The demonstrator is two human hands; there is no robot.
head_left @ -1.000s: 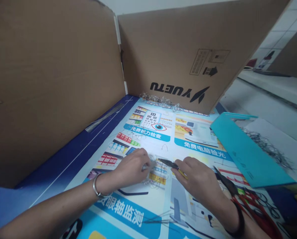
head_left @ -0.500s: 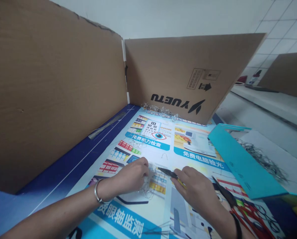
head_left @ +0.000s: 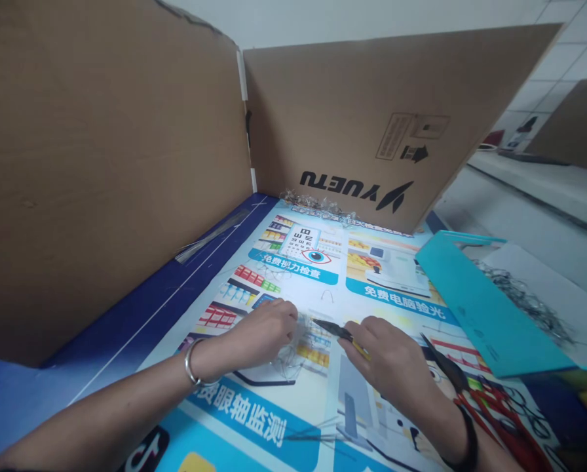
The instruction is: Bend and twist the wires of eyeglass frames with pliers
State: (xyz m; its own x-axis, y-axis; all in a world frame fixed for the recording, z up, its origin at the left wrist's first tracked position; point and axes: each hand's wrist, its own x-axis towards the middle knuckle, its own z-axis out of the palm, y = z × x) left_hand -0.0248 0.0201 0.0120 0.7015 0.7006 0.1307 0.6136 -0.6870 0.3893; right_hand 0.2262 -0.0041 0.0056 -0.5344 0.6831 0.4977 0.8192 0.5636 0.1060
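Observation:
My left hand [head_left: 264, 329] lies on the printed poster [head_left: 293, 393], its fingers closed in a pinch on a tangle of thin wire pieces [head_left: 298, 344]. My right hand [head_left: 389, 357] is closed around small black pliers with a yellow handle [head_left: 340, 332]. The pliers' tip points left toward the wire by my left fingers. A silver bangle sits on my left wrist and a dark band on my right wrist.
Cardboard panels [head_left: 101, 164] wall off the left and back. A teal folder [head_left: 475, 308] holding a heap of dark wire bits [head_left: 524, 298] lies at the right. Red-handled pliers [head_left: 475, 393] rest at the lower right. Clear scraps [head_left: 318, 203] line the back cardboard's foot.
Both hands stay almost in place over the wire. The head camera tilted up and then back down a little, shifting the view.

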